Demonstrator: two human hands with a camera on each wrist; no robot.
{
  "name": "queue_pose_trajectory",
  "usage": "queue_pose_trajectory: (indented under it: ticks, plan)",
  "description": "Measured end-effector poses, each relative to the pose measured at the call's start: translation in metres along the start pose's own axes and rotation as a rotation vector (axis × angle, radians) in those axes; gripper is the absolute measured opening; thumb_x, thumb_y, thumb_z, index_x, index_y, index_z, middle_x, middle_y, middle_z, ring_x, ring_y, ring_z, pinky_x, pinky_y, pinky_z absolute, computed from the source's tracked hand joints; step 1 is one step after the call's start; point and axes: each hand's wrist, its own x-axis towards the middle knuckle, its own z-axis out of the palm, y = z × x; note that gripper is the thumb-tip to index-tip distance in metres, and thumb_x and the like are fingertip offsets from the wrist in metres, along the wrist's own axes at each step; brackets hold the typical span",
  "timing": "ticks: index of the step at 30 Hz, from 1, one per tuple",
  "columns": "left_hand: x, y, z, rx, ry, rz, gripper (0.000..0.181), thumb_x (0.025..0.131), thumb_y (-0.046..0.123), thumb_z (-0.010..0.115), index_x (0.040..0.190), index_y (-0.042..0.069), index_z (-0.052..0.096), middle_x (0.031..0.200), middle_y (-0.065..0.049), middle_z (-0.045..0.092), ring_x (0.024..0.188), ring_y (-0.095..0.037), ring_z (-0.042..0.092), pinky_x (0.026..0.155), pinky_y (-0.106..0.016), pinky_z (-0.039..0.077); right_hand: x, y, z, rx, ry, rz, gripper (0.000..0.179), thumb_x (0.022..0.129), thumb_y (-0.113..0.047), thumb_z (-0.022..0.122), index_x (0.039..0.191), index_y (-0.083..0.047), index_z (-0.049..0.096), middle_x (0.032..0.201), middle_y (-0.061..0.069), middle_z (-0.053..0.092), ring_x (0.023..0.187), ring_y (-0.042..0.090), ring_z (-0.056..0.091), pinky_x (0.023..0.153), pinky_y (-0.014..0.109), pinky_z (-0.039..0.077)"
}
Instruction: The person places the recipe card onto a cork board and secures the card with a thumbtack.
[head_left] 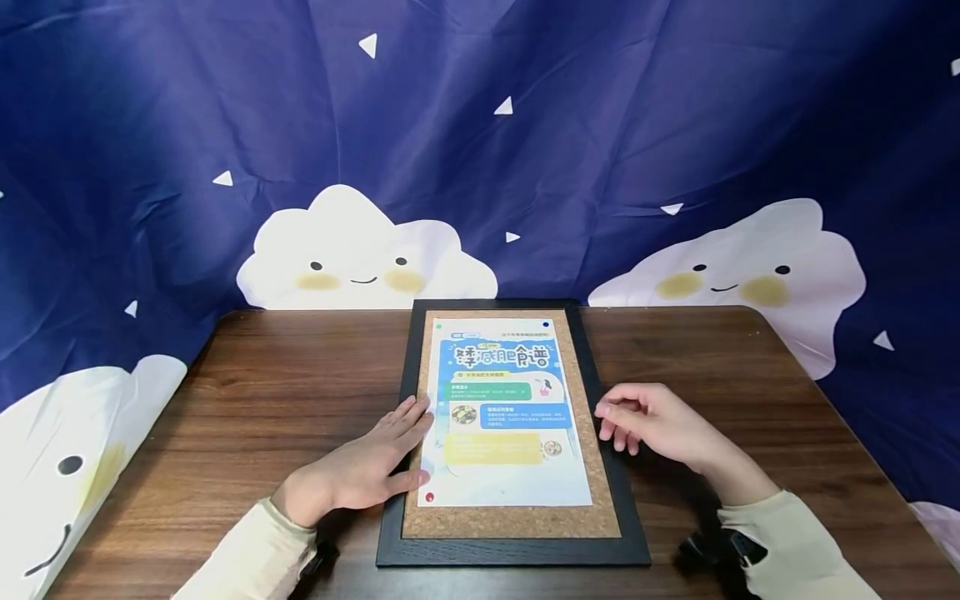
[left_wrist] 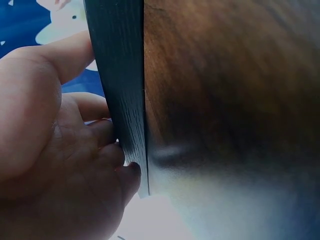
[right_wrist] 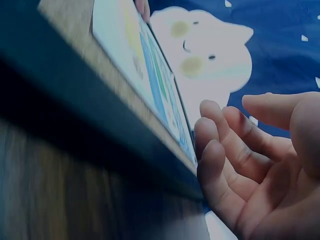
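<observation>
A black-framed cork board lies on the table with a printed poster on it. A green pin sits at the poster's top left, a dark blue pin at its top right and a red pin at its bottom left. My left hand rests across the board's left side, its fingertips on the poster's edge. At the right side of the frame, my right hand hovers with loosely bent fingers. Nothing shows between the right thumb and fingers in the right wrist view.
The brown wooden table stretches to both sides of the board. Behind it hangs a dark blue curtain with white clouds and small triangles. Dark straps show at both wrists, including a black wrist device on the right.
</observation>
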Motion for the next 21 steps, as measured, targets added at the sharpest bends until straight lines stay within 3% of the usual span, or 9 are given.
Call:
queue_pose_trajectory:
  ticks: [9, 17, 21]
  plan:
    - [-0.001, 0.001, -0.001, 0.007, 0.005, -0.002, 0.079, 0.113, 0.038, 0.058, 0.17, -0.002, 0.022, 0.182, -0.02, 0.006, 0.169, -0.043, 0.004, 0.133, -0.065, 0.018, -0.007, 0.014, -0.019, 0.003, 0.06, 0.05, 0.032, 0.111, -0.019, 0.062, 0.115, 0.012, 0.067, 0.091, 0.02, 0.074, 0.071, 0.019, 0.07, 0.061, 0.033, 0.062]
    - [0.001, 0.002, -0.001, 0.023, 0.0, 0.004, 0.08, 0.112, 0.038, 0.059, 0.17, -0.004, 0.023, 0.182, -0.021, 0.007, 0.169, -0.044, 0.005, 0.133, -0.065, 0.018, -0.009, 0.038, -0.041, 0.03, 0.168, 0.115, 0.035, 0.113, -0.017, 0.059, 0.124, 0.016, 0.063, 0.091, 0.011, 0.076, 0.07, 0.014, 0.071, 0.063, 0.031, 0.062]
    - [0.001, 0.002, -0.001, 0.024, -0.002, 0.003, 0.08, 0.112, 0.039, 0.059, 0.17, -0.004, 0.023, 0.182, -0.021, 0.008, 0.169, -0.044, 0.006, 0.133, -0.066, 0.019, -0.01, 0.046, -0.053, 0.071, 0.179, 0.157, 0.039, 0.114, -0.02, 0.057, 0.127, 0.017, 0.061, 0.091, 0.008, 0.075, 0.072, 0.014, 0.071, 0.065, 0.03, 0.063]
